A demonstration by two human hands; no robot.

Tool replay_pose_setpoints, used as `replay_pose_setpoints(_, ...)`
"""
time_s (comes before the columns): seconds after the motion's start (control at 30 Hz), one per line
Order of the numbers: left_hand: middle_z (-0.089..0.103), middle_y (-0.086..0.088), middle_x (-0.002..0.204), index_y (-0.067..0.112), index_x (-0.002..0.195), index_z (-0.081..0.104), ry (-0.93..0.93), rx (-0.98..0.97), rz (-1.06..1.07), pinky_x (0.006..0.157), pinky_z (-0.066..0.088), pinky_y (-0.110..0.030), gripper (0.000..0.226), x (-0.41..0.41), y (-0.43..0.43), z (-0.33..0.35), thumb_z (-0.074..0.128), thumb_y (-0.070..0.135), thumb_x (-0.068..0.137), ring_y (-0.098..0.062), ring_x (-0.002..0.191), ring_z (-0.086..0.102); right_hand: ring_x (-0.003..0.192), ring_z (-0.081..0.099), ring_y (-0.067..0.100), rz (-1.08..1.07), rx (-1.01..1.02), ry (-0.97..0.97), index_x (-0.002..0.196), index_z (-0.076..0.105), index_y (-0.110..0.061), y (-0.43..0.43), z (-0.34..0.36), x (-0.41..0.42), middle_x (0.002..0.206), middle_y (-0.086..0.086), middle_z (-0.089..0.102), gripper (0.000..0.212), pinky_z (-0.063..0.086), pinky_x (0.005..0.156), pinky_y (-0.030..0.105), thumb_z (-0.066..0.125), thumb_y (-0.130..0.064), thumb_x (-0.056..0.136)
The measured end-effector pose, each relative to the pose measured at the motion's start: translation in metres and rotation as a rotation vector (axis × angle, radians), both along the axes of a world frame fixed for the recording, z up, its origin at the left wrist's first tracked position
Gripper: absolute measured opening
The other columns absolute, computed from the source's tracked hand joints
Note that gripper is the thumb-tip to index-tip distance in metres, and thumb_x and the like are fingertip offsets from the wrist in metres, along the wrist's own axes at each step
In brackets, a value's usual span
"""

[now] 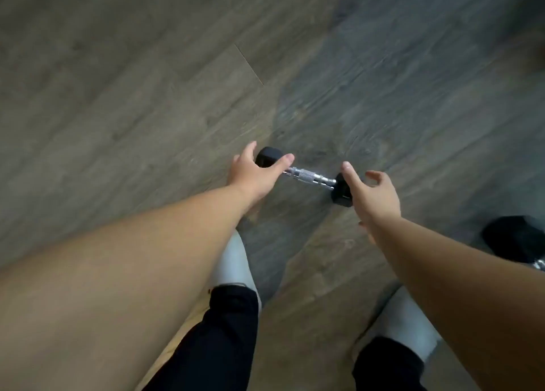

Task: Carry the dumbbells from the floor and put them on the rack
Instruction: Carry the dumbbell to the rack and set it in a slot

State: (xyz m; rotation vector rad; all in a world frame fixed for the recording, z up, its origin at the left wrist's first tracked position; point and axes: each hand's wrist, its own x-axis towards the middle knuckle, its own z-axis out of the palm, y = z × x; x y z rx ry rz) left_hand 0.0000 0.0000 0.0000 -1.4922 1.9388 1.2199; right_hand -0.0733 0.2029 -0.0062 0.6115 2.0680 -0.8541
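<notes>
A small dumbbell [306, 176] with black hex heads and a knurled chrome handle lies on the wood-look floor in the middle of the view. My left hand [253, 173] hovers over its left head with fingers spread, holding nothing. My right hand [373, 193] is beside and partly over the right head, fingers apart, also empty. A second dumbbell [516, 240], larger and black, lies at the right edge, partly cut off by the frame and partly behind my right forearm. No rack is in view.
Grey-brown plank floor [147, 80] fills the view. My two feet in white socks [233, 261] and black trouser legs stand just behind the small dumbbell. A dark blurred shape sits in the top right corner.
</notes>
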Motion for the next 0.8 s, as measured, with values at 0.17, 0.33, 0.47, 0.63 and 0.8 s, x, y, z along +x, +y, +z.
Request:
replay_pose_setpoints(0.17, 0.046, -0.002, 0.143, 0.032, 0.147, 0.048, -0.011, -0.028, -0.065, 0.109, 0.038, -0.03, 0.089, -0.007, -0.004, -0.057, 0.084, 0.06, 0.07, -0.02, 0.131, 0.049, 0.11, 0.065, 0.026, -0.044, 0.028, 0.021, 0.136, 0.054, -0.033, -0.017, -0.052, 0.005, 0.133, 0.003, 0.056, 0.099, 0.061, 0.09, 0.052, 0.076, -0.078, 0.051)
replay_pose_setpoints(0.33, 0.052, -0.003, 0.119, 0.03, 0.121, 0.065, -0.003, -0.062, -0.067, 0.082, 0.036, -0.019, 0.052, -0.016, -0.012, -0.054, 0.086, 0.036, 0.075, -0.019, 0.097, 0.054, 0.095, 0.07, 0.028, -0.07, 0.08, 0.005, 0.105, 0.058, -0.037, -0.018, -0.054, -0.005, 0.112, 0.005, 0.066, 0.061, 0.064, 0.081, 0.051, 0.077, -0.059, 0.052)
replay_pose_setpoints(0.47, 0.052, -0.003, 0.116, 0.031, 0.118, 0.067, 0.042, -0.078, -0.044, 0.074, 0.036, -0.015, 0.047, -0.023, -0.026, -0.009, 0.086, 0.031, 0.076, -0.018, 0.092, 0.056, 0.082, 0.074, 0.027, -0.094, 0.086, 0.026, 0.101, 0.062, -0.033, -0.032, -0.008, -0.01, 0.098, 0.002, 0.07, 0.047, 0.066, 0.073, 0.049, 0.08, -0.047, 0.06)
replay_pose_setpoints(0.63, 0.055, -0.004, 0.114, 0.03, 0.116, 0.069, 0.106, -0.11, -0.017, 0.068, 0.031, -0.011, 0.045, -0.047, -0.076, 0.089, 0.086, 0.029, 0.074, -0.018, 0.092, 0.056, 0.078, 0.075, 0.026, -0.132, 0.038, 0.064, 0.101, 0.064, -0.03, -0.076, 0.084, -0.033, 0.092, 0.002, 0.073, 0.043, 0.066, 0.07, 0.049, 0.081, -0.042, 0.064)
replay_pose_setpoints(0.8, 0.056, -0.004, 0.116, 0.033, 0.117, 0.07, 0.189, -0.152, -0.002, 0.074, 0.037, -0.013, 0.049, -0.076, -0.149, 0.223, 0.088, 0.032, 0.071, -0.017, 0.095, 0.056, 0.079, 0.075, 0.025, -0.161, -0.022, 0.102, 0.098, 0.063, -0.031, -0.15, 0.21, -0.064, 0.088, -0.002, 0.073, 0.05, 0.066, 0.072, 0.05, 0.079, -0.051, 0.054)
